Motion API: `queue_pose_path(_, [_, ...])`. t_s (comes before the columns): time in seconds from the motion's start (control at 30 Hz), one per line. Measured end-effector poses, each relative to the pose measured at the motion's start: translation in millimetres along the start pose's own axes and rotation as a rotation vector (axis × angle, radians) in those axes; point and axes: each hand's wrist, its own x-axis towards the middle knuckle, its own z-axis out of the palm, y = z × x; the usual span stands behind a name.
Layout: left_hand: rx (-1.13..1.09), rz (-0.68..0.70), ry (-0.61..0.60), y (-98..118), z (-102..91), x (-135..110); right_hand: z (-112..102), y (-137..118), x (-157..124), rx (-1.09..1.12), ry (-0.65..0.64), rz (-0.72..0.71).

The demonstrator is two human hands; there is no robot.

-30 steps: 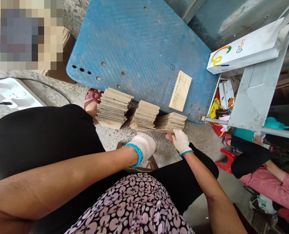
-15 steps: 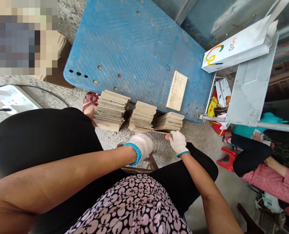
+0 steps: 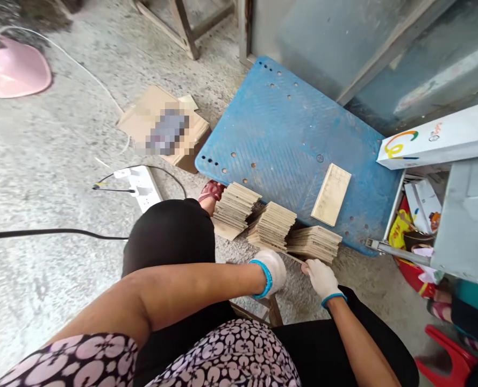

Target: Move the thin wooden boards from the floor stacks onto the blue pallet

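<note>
My right hand (image 3: 321, 278), in a white knitted glove with a blue cuff, pinches the right end of a thin wooden board (image 3: 294, 259) that shows edge-on. Close to the board's left end is my left hand (image 3: 276, 271), gloved the same way and rounded, its fingers hidden from above. Just beyond my hands, three stacks of thin wooden boards lean in a row: a left stack (image 3: 239, 207), a middle stack (image 3: 273, 223) and a right stack (image 3: 315, 242). Another pale board (image 3: 331, 194) lies flat on the blue plastic platform (image 3: 271, 129).
A power strip (image 3: 144, 188) with cables lies on the floor at left, near a cardboard box (image 3: 145, 110). On the right are a white paper bag (image 3: 444, 134), a grey metal panel (image 3: 468, 215) and a red stool (image 3: 448, 357) by another person's legs.
The view has swung left, so platform, stacks and hands appear farther right and lower. The right hand keeps hold of the board, and both hands stay near the same stacks.
</note>
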Motion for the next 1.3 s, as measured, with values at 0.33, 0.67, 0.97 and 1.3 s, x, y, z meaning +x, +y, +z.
queue_pose_path(0.33, [-0.004, 0.055, 0.181, -7.5, -30.6, -0.2, -57.9, 37.3, -32.0, 0.200, 0.065, -0.146])
queue_pose_path(0.67, [-0.475, 0.014, 0.043, -8.8, -62.2, -3.4, -168.9, 32.2, -79.7, 0.572, 0.071, -0.305])
queue_pose_path(0.97, [-1.275, -0.271, 0.265, -15.1, -58.8, 8.8, -147.4, 13.6, -43.4, 1.098, 0.886, -0.037])
queue_pose_path(1.3, [-2.022, -0.075, 0.607, -38.9, -48.9, 34.9, -117.2, -59.6, -21.9, 0.929, 0.526, -0.016])
